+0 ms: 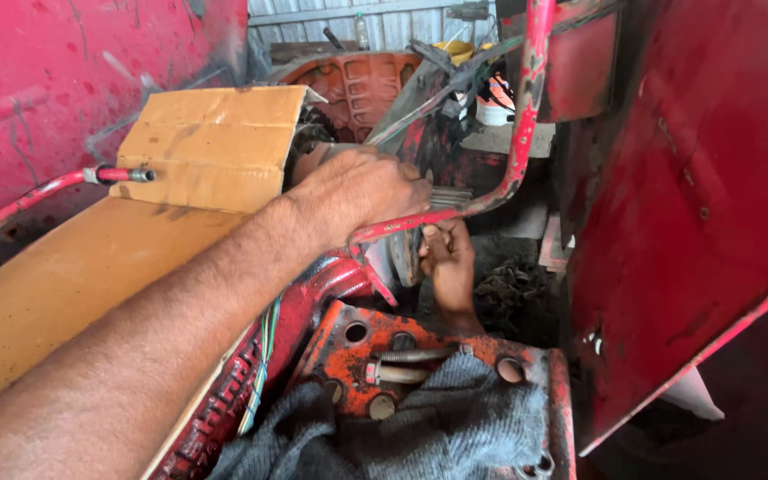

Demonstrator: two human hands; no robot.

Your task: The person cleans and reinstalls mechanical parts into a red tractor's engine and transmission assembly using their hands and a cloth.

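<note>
Head view, looking down into red machinery.

Left hand [362, 191]: forearm enters from the lower left and crosses the frame diagonally. Hand lies knuckles-up over the near end of a bent red metal rod [519, 133]. Fingers are curled downward over the rod end and the parts behind it; fingertips are out of sight, so whether they actually clamp the rod cannot be told from this angle.

Right hand [449, 264]: comes up from below, in the gap beneath the rod. Fingers are curled close, thumb uppermost, pressed against a grey round metal part [404, 255] just under the rod's lower end. Probably a pinch on its edge, but the contact is shadowed.

Red rod: rises steeply from top centre, bends, then runs nearly level leftward to end under the left hand, just above the right hand.

Surroundings:
- Brown cardboard sheet [91, 258] laid over the machine at left, folded upward at its far end; the left forearm rests across its edge.
- Thin red pipe with metal fitting [117, 174] ends on the cardboard.
- Orange-red perforated plate [348, 342] below the hands, with a bolt [406, 374] lying on it.
- Grey cloth [420, 427] bunched over the near part of the plate.
- Large red panel [695, 196] fills the right side.
- Green and blue wires [264, 356] run beside the forearm.
</note>
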